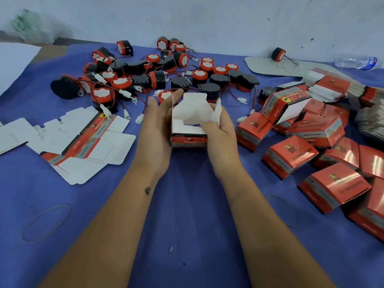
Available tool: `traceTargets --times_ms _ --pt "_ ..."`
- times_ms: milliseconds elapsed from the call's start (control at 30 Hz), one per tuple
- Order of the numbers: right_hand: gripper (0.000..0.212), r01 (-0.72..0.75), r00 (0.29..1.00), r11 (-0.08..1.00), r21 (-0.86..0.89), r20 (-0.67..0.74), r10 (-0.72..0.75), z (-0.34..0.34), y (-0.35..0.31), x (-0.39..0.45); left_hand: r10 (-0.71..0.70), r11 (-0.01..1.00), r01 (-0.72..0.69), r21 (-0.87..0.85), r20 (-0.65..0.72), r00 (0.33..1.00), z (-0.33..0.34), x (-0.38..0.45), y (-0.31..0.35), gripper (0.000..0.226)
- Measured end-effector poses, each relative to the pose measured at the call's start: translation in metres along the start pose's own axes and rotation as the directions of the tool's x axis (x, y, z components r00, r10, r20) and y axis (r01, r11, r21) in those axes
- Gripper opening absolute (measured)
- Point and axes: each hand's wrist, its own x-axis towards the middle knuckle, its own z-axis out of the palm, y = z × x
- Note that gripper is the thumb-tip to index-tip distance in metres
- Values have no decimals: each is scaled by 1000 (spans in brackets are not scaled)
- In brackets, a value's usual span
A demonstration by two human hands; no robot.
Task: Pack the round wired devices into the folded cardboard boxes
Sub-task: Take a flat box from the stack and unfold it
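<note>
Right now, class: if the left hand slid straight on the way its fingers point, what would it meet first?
Probably the round device lying just beyond the left hand, at the heap's near edge; depth is unclear.

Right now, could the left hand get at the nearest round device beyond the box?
Probably yes: the device lies just beyond the left hand, nothing between, but that hand holds the open box.

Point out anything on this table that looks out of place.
One round red-and-black wired device sits alone on a grey card sheet at the far right, apart from the main pile of devices. A clear plastic bottle lies on its side nearby.
</note>
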Motion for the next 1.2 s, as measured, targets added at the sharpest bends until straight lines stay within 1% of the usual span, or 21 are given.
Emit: traceTargets --times_ms 33,100,167,233,267,300,333,367,467,533,633,700,800,900,1000,1067,1133,1167,1200 --pt "45 -4 1000 1000 -7 15 4 0 1 0 -21 1000 21 13 15 1000 -1 -1 -3 44" --pt "46 3 1000 1000 6 22 -3 0 1 0 22 990 -20 142 -12 1000 2 0 -6 27" --pt "38 -4 998 997 76 58 -1 -1 2 0 79 964 -68 258 -34 996 3 0 -11 39" --pt "21 -61 990 969 239 142 27 -1 1 -1 124 953 -105 286 -52 991 3 0 -11 49" --pt "23 -104 984 942 319 168 52 -2 -1 -1 131 955 -106 278 -73 989 1 1 -12 49" --pt "37 -144 982 918 369 171 85 -4 -1 0 133 961 -105 254 -97 986 0 2 -13 49" --pt "45 -172 980 904 391 163 116 -5 -2 1 128 970 -101 219 -113 985 -1 3 -13 47" --pt "45 -181 980 904 387 153 131 -6 -4 2 126 976 -99 195 -129 984 -2 4 -13 44" --pt "28 -178 979 920 349 158 130 -6 -4 3 106 982 -82 169 -138 985 -3 3 -10 38" --pt "21 -159 980 910 384 176 96 -6 -3 2 102 986 -80 148 -151 983 -4 3 -9 37" --pt "25 -113 984 908 403 170 47 -6 -4 2 94 991 -76 107 -168 981 -5 4 -8 36" --pt "31 -114 986 916 385 159 56 -5 -4 2 80 993 -65 95 -164 983 -6 4 -8 35" --pt "35 -158 973 914 373 218 80 -7 -5 2 73 995 -60 84 -163 984 -5 5 -8 34" --pt "41 -166 958 913 372 282 59 -10 -7 3 66 995 -53 90 -149 987 -4 4 -8 35" --pt "44 -153 955 928 339 292 50 -9 -6 3 52 995 -38 97 -144 988 -4 4 -8 36" --pt "41 -153 963 925 347 261 62 -8 -5 2 51 996 -41 74 -137 989 -5 4 -9 31" --pt "32 -161 973 913 375 214 84 -8 -5 2 37 999 -37 12 -91 995 -5 4 -8 24" --pt "28 -156 977 912 380 198 84 -8 -5 2 41 999 -40 19 -75 996 -5 3 -8 25" --pt "22 -145 979 917 373 189 78 -8 -5 2 49 997 -45 62 -72 996 -4 2 -7 24"
